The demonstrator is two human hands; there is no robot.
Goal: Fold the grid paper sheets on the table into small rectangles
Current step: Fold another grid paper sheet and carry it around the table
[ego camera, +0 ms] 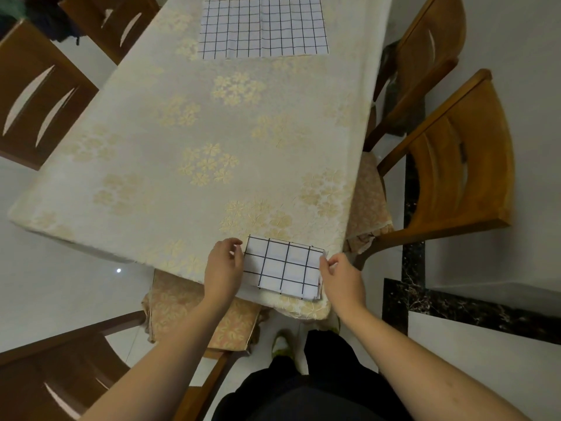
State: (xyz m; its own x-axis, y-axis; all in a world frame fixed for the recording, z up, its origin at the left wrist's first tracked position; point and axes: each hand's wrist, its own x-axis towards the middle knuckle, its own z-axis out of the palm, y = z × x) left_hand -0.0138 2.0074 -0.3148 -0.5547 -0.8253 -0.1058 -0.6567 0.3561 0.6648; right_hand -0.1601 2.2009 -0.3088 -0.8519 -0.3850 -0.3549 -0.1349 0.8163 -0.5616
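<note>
The left hand (223, 268) rests at the left short edge of the folded grid paper (283, 267), its fingers curled, thumb and fingertips closing on that edge near the paper's far left corner; the right hand (341, 276) meets the opposite short edge, thumb and forefinger pinching the paper's far right corner, where the layers lift slightly off the cloth; both forearms reach in from the bottom of the view, bare to the elbow. The folded paper is a small rectangle, several layers thick, white with a dark grid; it lies on the table (212, 132) at the near right corner, its near edge close to the table's near edge and its layered edges showing along the near right side. The table is covered by a cream tablecloth (151, 183) with pale gold flower clusters. At the far end of the table, well apart from the hands, lies an unfolded grid paper sheet (262, 25), flat, with a crease down its middle; its far part runs out of the view. Wooden chairs stand around the table: two on the right side (461, 165), two on the left (39, 95), one at the near left (60, 369) with a flower-patterned cushion (188, 311) tucked under the table's near edge. Below, the person's dark trousers (303, 390) and a shoe (282, 344) show over the pale tiled floor (501, 344).
</note>
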